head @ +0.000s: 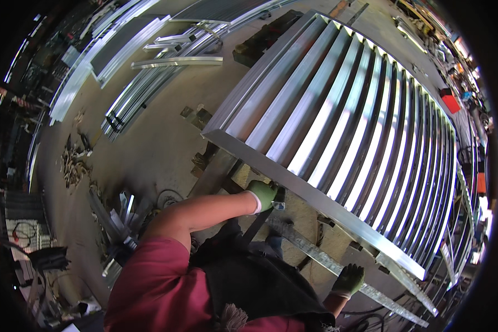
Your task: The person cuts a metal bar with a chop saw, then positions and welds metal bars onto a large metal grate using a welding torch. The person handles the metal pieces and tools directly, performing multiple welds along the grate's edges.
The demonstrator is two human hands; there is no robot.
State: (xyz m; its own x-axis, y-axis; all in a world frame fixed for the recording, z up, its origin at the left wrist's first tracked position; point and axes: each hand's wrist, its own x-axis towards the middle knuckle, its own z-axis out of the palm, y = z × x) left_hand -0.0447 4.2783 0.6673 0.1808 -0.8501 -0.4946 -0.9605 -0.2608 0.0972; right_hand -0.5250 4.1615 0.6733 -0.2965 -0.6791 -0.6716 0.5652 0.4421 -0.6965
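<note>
My left hand [265,196], in a green work glove with a pale cuff, is curled beside the near edge of a large louvred metal panel [303,99]. A small shiny metal piece [279,205] shows at its fingertips; whether the hand grips it is hidden. To the lower right, my right hand [348,279], in a similar glove, is over a long mottled metal bar [311,249]. Its back faces up, so I cannot tell whether it grips the bar. The panel has many parallel slats and a flat frame rail [315,195] on the side towards me.
Long metal profiles [149,83] lie on the floor at the upper left. A heap of rags or gloves [75,168] and several metal offcuts [122,216] are to the left. A red box [451,101] stands beyond the panel. Dark cables [369,317] run at lower right.
</note>
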